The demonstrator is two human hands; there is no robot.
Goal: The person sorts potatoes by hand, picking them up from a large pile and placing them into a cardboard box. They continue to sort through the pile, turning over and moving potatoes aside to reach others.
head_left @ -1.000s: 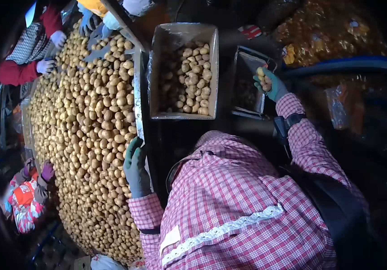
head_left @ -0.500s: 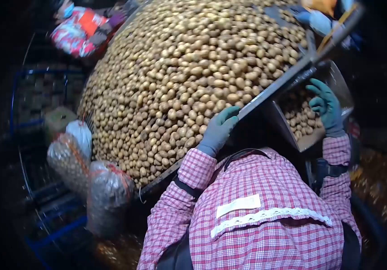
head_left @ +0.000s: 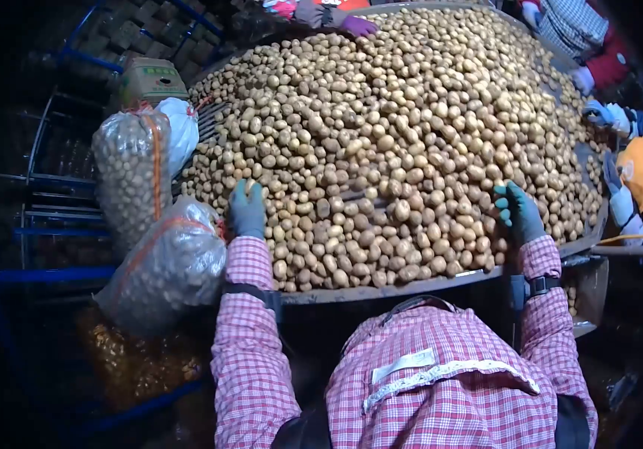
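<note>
Small round potatoes (head_left: pixel 404 150) cover a wide table in a heap. My left hand (head_left: pixel 247 209), in a grey-green glove, rests at the heap's near left edge, its fingers apart and touching potatoes, beside a tied clear bag. Over the near right part of the pile is my right hand (head_left: pixel 518 213), gloved the same way, with its fingers spread and slightly bent against the potatoes. Nothing is visibly held in either hand.
Clear bags of potatoes (head_left: pixel 130 172) (head_left: pixel 168 262), a white bag (head_left: pixel 181 135) and a carton (head_left: pixel 153 81) stand at the left. A metal bin (head_left: pixel 589 288) is at the lower right. Co-workers' gloved hands (head_left: pixel 357 27) (head_left: pixel 597 112) reach in from the far and right sides.
The view has turned, so the table's near edge now lies level. My left hand has gone to the left edge of the heap. My right hand has moved from above the bin onto the potatoes.
</note>
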